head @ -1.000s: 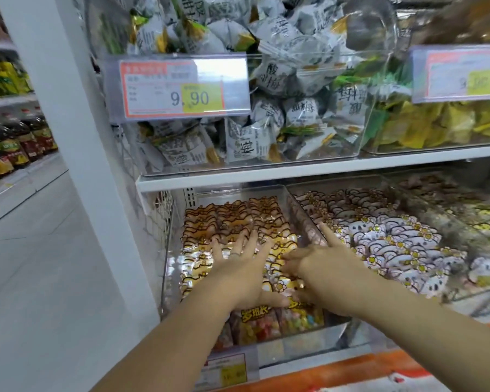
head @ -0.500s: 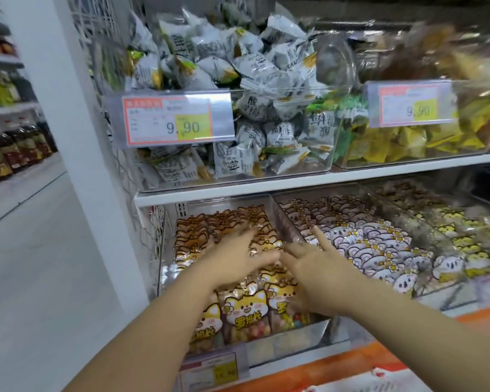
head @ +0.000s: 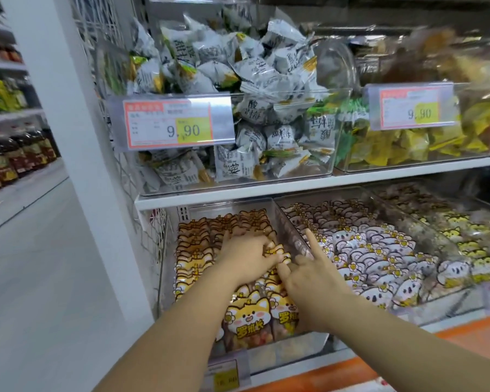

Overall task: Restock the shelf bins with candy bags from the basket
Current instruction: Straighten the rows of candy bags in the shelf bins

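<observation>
Here the left hand [head: 246, 261] lies knuckles-up on the orange cat bags [head: 198, 250]. Its fingers are curled down over the tops of a few of them, and yellow bag edges show between the fingertips. Just beside it is the right hand [head: 314, 281], its index finger [head: 313, 244] straight and pointing back along the bin's right wall. Its other fingers are bent down among the same bags, reaching toward the left hand. Whether they pinch a bag cannot be told. Both forearms come in from the bottom edge.

The orange cat bags stand upright in close rows inside a clear bin [head: 300, 345] at the left end of the lower shelf. The front bags show a cartoon cat face with yellow lettering. A small price tag [head: 227, 376] hangs below the bin's front wall.

The next bin to the right holds white-and-purple koala bags [head: 379, 250], also in rows. Past it sits a third bin with yellow-printed bags [head: 458, 230], which are blurred.

A white shelf board [head: 379, 175] runs above. On it, a clear bin is heaped with grey-white packets [head: 252, 114] and carries a price label [head: 170, 125] reading 9.90. Beside that is a bin of yellow packets [head: 393, 148] with a second label [head: 416, 108].

A white post [head: 77, 137] stands at the left of the shelving. Beyond it are the pale floor [head: 40, 278] and a far shelf of dark bottles [head: 17, 159].
</observation>
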A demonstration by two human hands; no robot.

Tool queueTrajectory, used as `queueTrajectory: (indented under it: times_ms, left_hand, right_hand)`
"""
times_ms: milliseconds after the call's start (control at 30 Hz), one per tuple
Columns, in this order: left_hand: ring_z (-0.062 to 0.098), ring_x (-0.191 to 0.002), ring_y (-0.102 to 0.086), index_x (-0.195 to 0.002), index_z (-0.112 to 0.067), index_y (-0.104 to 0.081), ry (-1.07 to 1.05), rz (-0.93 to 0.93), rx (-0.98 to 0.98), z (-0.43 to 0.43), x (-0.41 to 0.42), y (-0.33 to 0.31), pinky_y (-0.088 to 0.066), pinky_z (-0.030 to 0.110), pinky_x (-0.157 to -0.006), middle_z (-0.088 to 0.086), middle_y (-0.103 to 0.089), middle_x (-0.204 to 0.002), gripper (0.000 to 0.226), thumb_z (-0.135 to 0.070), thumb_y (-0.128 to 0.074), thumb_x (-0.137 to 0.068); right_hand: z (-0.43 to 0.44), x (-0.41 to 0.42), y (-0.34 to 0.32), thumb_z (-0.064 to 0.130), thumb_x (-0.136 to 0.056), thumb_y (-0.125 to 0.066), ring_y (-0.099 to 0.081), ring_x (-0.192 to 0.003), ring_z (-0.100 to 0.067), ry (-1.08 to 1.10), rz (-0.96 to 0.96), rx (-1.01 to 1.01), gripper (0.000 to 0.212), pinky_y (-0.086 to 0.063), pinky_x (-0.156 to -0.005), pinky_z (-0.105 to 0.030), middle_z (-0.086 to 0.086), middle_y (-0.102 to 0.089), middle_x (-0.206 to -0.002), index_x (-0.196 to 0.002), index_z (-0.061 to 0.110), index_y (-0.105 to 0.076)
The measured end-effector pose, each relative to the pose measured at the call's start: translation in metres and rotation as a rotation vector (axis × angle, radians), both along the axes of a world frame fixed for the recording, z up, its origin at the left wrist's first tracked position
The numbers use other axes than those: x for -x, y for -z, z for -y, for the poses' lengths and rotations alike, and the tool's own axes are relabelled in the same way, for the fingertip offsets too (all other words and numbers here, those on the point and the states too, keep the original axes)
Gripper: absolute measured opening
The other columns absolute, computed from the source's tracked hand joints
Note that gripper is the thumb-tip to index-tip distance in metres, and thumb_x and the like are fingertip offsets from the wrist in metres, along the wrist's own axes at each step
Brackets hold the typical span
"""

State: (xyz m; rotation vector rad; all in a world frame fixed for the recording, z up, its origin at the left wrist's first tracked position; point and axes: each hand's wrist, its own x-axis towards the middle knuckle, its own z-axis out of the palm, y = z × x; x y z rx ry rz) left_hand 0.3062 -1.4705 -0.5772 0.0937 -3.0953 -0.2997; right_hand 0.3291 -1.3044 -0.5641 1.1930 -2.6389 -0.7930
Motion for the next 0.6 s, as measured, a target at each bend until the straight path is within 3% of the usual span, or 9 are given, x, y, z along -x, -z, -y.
queueTrajectory:
  times_ms: [100, 233, 367, 433, 500, 600]
  left_hand:
    - [0.028, -0.126, -0.05, -0.119, -0.037, -0.061, 0.014, -0.027, -0.032, -0.004, -0.011, -0.003, -0.028, 0.055, -0.114, 0.0, -0.06, -0.129, 0.039, -0.063, -0.045, -0.096]
    - [0.029, -0.137, -0.04, -0.134, -0.038, -0.052, 0.024, -0.053, 0.016, -0.002, -0.016, 0.001, -0.019, 0.055, -0.119, 0.0, -0.047, -0.143, 0.042, -0.058, -0.035, -0.101]
    - [0.031, -0.144, -0.029, -0.149, -0.041, -0.035, 0.005, -0.023, -0.018, 0.012, -0.005, -0.001, -0.016, 0.059, -0.12, -0.001, -0.026, -0.157, 0.052, -0.061, -0.031, -0.101]
    - [0.027, -0.15, -0.022, -0.154, -0.041, -0.023, -0.078, -0.047, -0.054, 0.026, -0.008, -0.008, -0.01, 0.062, -0.12, -0.003, -0.019, -0.164, 0.059, -0.062, -0.03, -0.1]
    - [0.025, -0.153, -0.014, -0.157, -0.038, -0.018, -0.198, -0.041, -0.006, 0.041, -0.018, -0.012, -0.006, 0.061, -0.121, -0.002, -0.013, -0.166, 0.063, -0.064, -0.026, -0.1]
    - [0.028, -0.155, 0.002, -0.159, -0.037, -0.007, -0.316, 0.08, 0.072, 0.045, -0.036, -0.006, 0.002, 0.062, -0.12, 0.0, 0.003, -0.168, 0.068, -0.068, -0.015, -0.099]
  right_hand:
    - [-0.002, -0.005, -0.003, 0.033, -0.09, -0.059, -0.045, -0.126, -0.034, 0.018, 0.015, 0.027, 0.083, 0.018, -0.112, -0.067, -0.011, -0.059, -0.124, -0.152, 0.002, -0.014]
    - [-0.002, -0.011, -0.007, 0.022, -0.094, -0.052, -0.041, -0.128, -0.035, 0.041, 0.02, 0.106, 0.068, 0.017, -0.113, -0.066, -0.016, -0.056, -0.127, -0.149, 0.003, -0.018]
    - [0.007, -0.001, -0.007, 0.034, -0.091, -0.056, -0.037, -0.132, -0.036, 0.097, 0.079, 0.026, 0.069, 0.02, -0.11, -0.069, -0.016, -0.053, -0.13, -0.145, 0.003, -0.026]
    - [0.008, 0.002, -0.013, 0.054, -0.084, -0.063, -0.027, -0.141, -0.035, 0.116, 0.12, 0.038, 0.098, 0.018, -0.113, -0.067, -0.015, -0.038, -0.147, -0.153, 0.006, -0.014]
    - [0.008, 0.0, -0.021, 0.069, -0.078, -0.063, -0.012, -0.15, -0.029, 0.073, 0.187, 0.17, 0.121, 0.014, -0.119, -0.057, -0.011, -0.012, -0.162, -0.158, 0.011, 0.007]
    - [0.019, 0.0, -0.022, 0.075, -0.076, -0.063, 0.008, -0.153, -0.021, -0.004, 0.419, 0.345, 0.126, 0.009, -0.122, -0.038, -0.004, 0.017, -0.166, -0.158, 0.015, 0.012]
